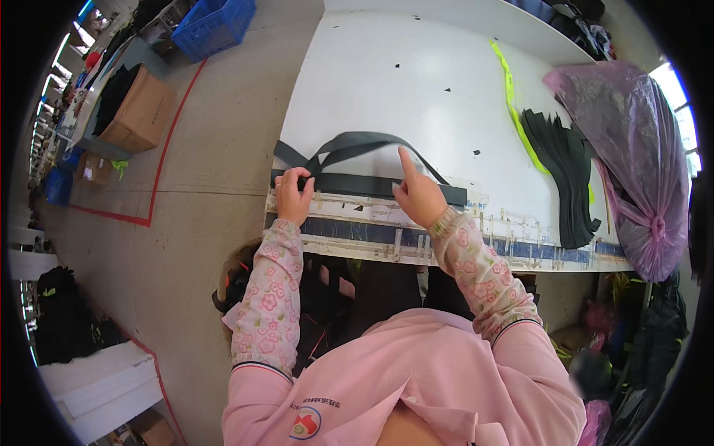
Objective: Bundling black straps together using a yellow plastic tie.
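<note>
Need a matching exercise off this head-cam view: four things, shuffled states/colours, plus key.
Things:
1. left hand
2. right hand
3. plastic bag
4. crate

Descriptions:
A. translucent purple, with a knot
B. index finger extended
C. blue, near the picture's upper left
D. fingers closed on the dark strap

Pairs: 1-D, 2-B, 3-A, 4-C
</note>
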Demonstrator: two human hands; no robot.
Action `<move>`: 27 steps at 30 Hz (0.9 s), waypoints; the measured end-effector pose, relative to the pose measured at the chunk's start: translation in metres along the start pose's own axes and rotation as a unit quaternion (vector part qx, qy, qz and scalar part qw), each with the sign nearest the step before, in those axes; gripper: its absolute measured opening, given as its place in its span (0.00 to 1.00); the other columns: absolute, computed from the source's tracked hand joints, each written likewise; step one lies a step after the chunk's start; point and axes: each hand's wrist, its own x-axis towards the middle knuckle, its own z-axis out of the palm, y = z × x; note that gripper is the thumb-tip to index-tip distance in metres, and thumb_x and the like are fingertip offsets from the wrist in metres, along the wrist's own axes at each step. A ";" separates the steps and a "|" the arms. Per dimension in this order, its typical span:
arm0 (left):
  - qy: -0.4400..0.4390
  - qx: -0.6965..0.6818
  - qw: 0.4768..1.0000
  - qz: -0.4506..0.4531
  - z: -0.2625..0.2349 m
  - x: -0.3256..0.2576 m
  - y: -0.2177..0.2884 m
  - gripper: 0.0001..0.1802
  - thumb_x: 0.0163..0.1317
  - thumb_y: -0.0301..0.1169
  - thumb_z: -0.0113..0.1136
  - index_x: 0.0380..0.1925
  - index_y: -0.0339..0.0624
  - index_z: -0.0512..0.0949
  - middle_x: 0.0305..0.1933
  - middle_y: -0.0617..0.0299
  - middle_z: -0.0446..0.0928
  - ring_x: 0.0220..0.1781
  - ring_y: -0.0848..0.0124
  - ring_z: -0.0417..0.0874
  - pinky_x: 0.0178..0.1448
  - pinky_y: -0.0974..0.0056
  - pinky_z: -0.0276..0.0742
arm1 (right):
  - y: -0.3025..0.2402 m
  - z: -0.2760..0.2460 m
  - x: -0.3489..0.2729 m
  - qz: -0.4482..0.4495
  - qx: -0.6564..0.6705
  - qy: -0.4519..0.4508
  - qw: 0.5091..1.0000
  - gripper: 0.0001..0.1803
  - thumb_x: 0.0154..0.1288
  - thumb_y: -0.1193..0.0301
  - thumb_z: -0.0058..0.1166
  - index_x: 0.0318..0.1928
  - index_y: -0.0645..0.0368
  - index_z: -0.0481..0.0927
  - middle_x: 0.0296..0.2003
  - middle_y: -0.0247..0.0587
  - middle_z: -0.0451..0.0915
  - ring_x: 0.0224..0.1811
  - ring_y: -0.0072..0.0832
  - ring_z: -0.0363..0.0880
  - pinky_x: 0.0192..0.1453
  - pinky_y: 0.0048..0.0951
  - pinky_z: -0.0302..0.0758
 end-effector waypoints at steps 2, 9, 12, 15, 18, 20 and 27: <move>0.005 -0.005 1.000 -0.021 -0.001 -0.005 -0.010 0.09 0.59 0.29 0.60 0.37 0.41 0.73 0.37 0.58 0.76 0.40 0.56 0.71 0.46 0.55 0.67 | -0.025 -0.013 0.015 0.009 -0.005 0.100 0.995 0.42 0.60 0.74 0.51 0.72 0.58 0.48 0.20 0.49 0.79 0.26 0.50 0.79 0.34 0.48 0.75; 0.037 -0.021 0.998 -0.048 -0.001 -0.009 -0.014 0.08 0.60 0.28 0.60 0.37 0.41 0.73 0.36 0.58 0.76 0.40 0.56 0.71 0.45 0.55 0.68 | -0.037 0.063 0.024 -0.057 0.208 -0.014 0.976 0.20 0.61 0.74 0.55 0.55 0.58 0.70 0.22 0.41 0.79 0.25 0.34 0.79 0.32 0.34 0.74; 0.022 -0.022 0.999 0.003 0.000 -0.001 -0.003 0.05 0.61 0.26 0.58 0.38 0.44 0.76 0.35 0.60 0.76 0.40 0.59 0.73 0.47 0.59 0.68 | -0.034 0.078 0.038 -0.018 0.270 -0.018 0.963 0.15 0.62 0.73 0.57 0.49 0.60 0.72 0.22 0.38 0.78 0.24 0.25 0.78 0.30 0.28 0.73; 0.025 -0.021 0.999 0.018 0.004 0.001 0.004 0.07 0.59 0.25 0.58 0.37 0.48 0.79 0.36 0.61 0.78 0.41 0.57 0.74 0.46 0.57 0.69 | -0.036 0.086 0.052 0.007 0.298 -0.020 0.954 0.10 0.59 0.73 0.58 0.40 0.62 0.76 0.22 0.43 0.79 0.24 0.32 0.80 0.32 0.32 0.75; 0.019 -0.002 1.000 -0.006 -0.003 -0.003 0.007 0.09 0.56 0.25 0.61 0.38 0.48 0.79 0.37 0.61 0.77 0.43 0.57 0.74 0.48 0.57 0.70 | -0.045 0.096 0.059 0.019 0.309 -0.037 0.950 0.08 0.59 0.73 0.58 0.38 0.63 0.77 0.23 0.43 0.80 0.25 0.30 0.80 0.32 0.31 0.76; 0.018 0.000 1.000 -0.013 -0.007 -0.004 0.009 0.11 0.54 0.26 0.63 0.38 0.48 0.79 0.38 0.62 0.77 0.43 0.57 0.74 0.48 0.57 0.70 | -0.051 0.103 0.062 0.047 0.302 -0.062 0.950 0.08 0.58 0.72 0.59 0.37 0.62 0.78 0.26 0.44 0.81 0.28 0.33 0.82 0.35 0.32 0.77; 0.007 -0.009 1.000 -0.027 -0.008 -0.002 0.007 0.17 0.45 0.26 0.68 0.38 0.50 0.78 0.40 0.64 0.77 0.45 0.57 0.73 0.50 0.56 0.69 | -0.057 0.121 0.067 0.036 0.192 -0.046 0.980 0.09 0.56 0.68 0.59 0.37 0.58 0.79 0.30 0.44 0.83 0.35 0.41 0.83 0.41 0.38 0.77</move>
